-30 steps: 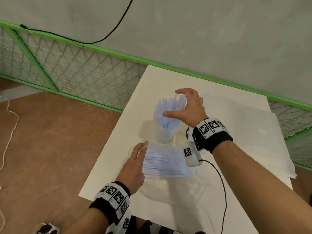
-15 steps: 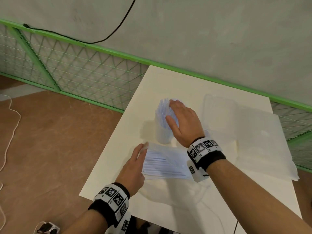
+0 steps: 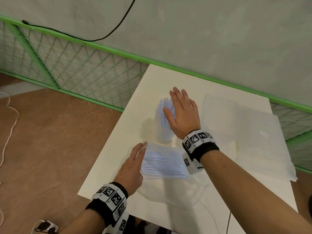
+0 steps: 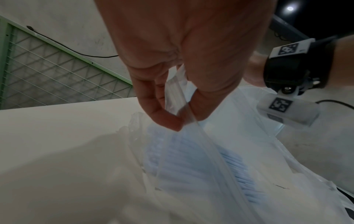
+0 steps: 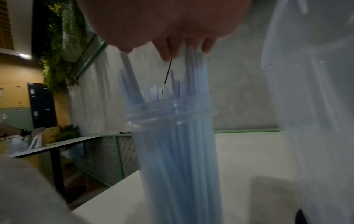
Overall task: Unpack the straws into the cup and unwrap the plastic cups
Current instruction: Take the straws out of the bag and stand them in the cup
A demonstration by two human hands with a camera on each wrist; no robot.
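A clear plastic cup (image 3: 163, 135) (image 5: 178, 151) stands upright on the white table (image 3: 118, 149), full of pale blue straws (image 3: 163, 105) (image 5: 191, 78). My right hand (image 3: 181, 112) lies flat over the straw tops with straight fingers (image 5: 166, 50) touching them. In front of the cup lies a clear zip bag (image 3: 162, 161) (image 4: 201, 159) with more blue straws inside. My left hand (image 3: 135, 164) pinches the bag's open edge between thumb and fingers (image 4: 166, 119). A wrapped stack of clear cups (image 3: 219, 112) (image 5: 310, 75) lies to the right of the straw cup.
Loose clear plastic wrapping (image 3: 261, 146) spreads over the table's right side. A green mesh fence (image 3: 67, 70) runs along the table's far and left side. A black cable (image 3: 229, 223) trails from my right wrist near the front edge.
My right hand went from cupped fingers around the straw tops to lying flat on top of them. The left hand kept its hold on the bag.
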